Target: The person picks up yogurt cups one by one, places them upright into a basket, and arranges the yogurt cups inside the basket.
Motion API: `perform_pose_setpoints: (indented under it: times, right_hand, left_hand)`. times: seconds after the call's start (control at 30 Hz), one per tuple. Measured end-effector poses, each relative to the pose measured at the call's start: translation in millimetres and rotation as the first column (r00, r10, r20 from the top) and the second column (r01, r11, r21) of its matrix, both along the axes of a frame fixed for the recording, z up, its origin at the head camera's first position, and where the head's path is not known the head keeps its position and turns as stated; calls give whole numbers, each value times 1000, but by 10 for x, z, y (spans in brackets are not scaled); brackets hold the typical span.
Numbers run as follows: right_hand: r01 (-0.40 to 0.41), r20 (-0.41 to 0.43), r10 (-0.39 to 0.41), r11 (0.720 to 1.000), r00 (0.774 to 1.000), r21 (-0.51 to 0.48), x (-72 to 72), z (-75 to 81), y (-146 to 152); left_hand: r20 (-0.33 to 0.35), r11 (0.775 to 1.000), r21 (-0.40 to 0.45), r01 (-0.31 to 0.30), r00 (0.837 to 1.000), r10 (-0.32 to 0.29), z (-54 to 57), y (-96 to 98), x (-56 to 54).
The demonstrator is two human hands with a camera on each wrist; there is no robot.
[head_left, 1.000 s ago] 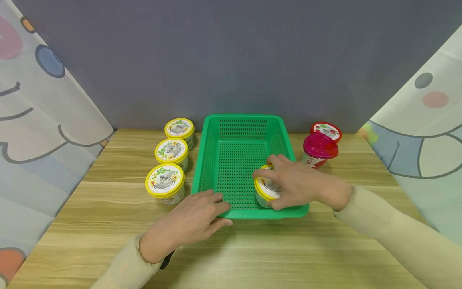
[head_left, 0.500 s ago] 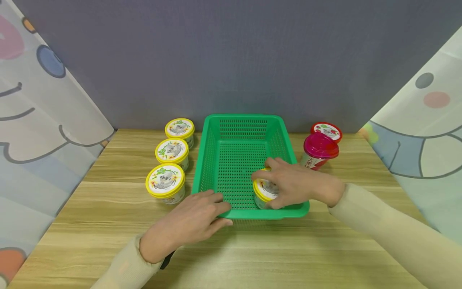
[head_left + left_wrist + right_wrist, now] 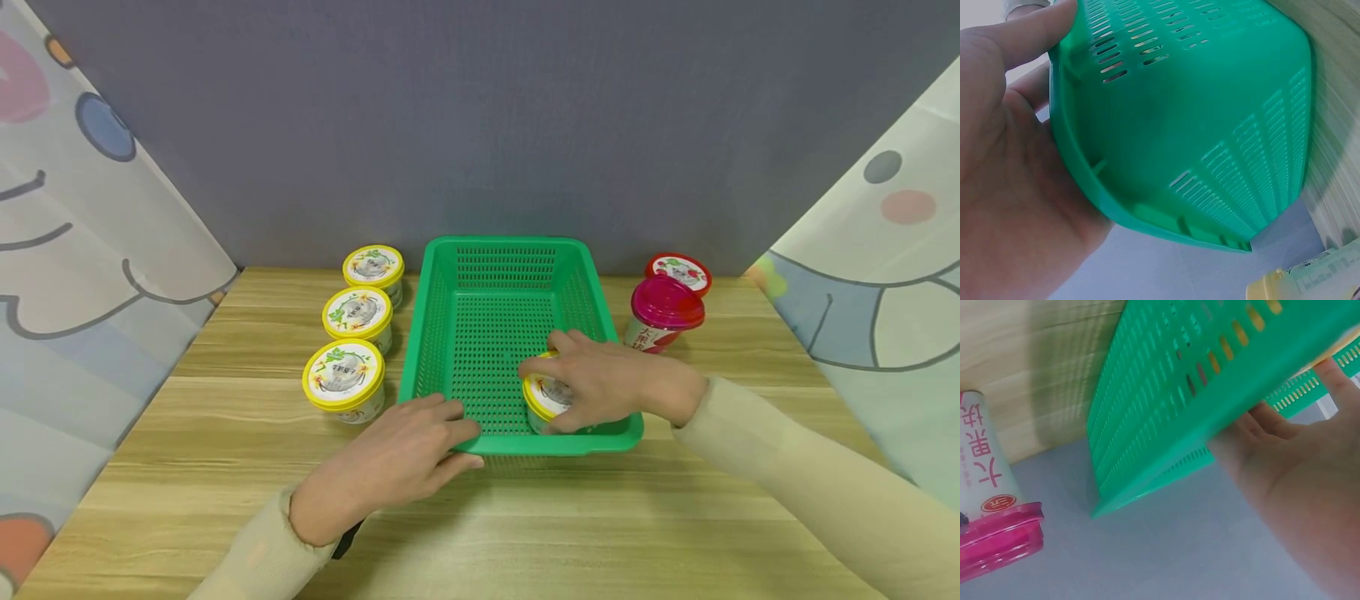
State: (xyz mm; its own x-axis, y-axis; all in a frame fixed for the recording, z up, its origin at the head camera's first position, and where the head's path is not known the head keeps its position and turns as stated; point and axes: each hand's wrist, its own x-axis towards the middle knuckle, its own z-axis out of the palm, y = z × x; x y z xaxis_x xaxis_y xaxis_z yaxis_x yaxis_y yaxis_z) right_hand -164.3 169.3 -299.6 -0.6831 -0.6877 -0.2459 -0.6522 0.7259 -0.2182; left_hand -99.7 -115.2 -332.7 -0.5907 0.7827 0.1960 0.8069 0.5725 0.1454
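In the head view a green plastic basket (image 3: 504, 242) with slotted walls sits on the wooden table. My left hand (image 3: 393, 454) grips its near left rim. The left wrist view shows the thumb (image 3: 1041, 28) against the outer wall of the basket (image 3: 1166, 131). Inside the near right corner stands a paper cup (image 3: 544, 395) with a yellow-rimmed lid. My right hand (image 3: 600, 382) reaches over the right wall and holds this cup from above, thumb near, fingers on the far side. Part of the lid is hidden under the hand. In the right wrist view the basket wall mostly hides the cup.
Left of the basket, three matching yellow-lidded cups (image 3: 343, 375) stand in a row from front to back. To its right are a cup with a magenta lid (image 3: 666, 304) and, behind it, a red-lidded cup (image 3: 681, 273). A grey panel (image 3: 480, 125) closes the back.
My right hand has moved a little to the left and toward me, taking the yellow-lidded cup along inside the basket. The left hand and the basket have stayed in place.
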Motion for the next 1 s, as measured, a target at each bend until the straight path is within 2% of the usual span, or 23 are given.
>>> perform_pose_setpoints:
  times: [0.2, 0.53, 0.8, 1.0]
  right_hand:
    - [26, 29, -27, 999, 999, 34, 40, 14, -15]
    - [0, -37, 1, 999, 999, 37, 101, 38, -35]
    - [23, 18, -24, 998, 1000, 58, 111, 63, 5]
    - [90, 52, -92, 995, 994, 45, 116, 90, 18]
  left_hand:
    - [4, 1000, -5, -2, 1000, 2, -3, -4, 4]
    - [3, 1000, -10, -4, 1000, 4, 3, -5, 10]
    - [-7, 1000, -7, -4, 1000, 4, -2, -1, 7]
    - [-9, 1000, 0, -2, 1000, 2, -6, -1, 7]
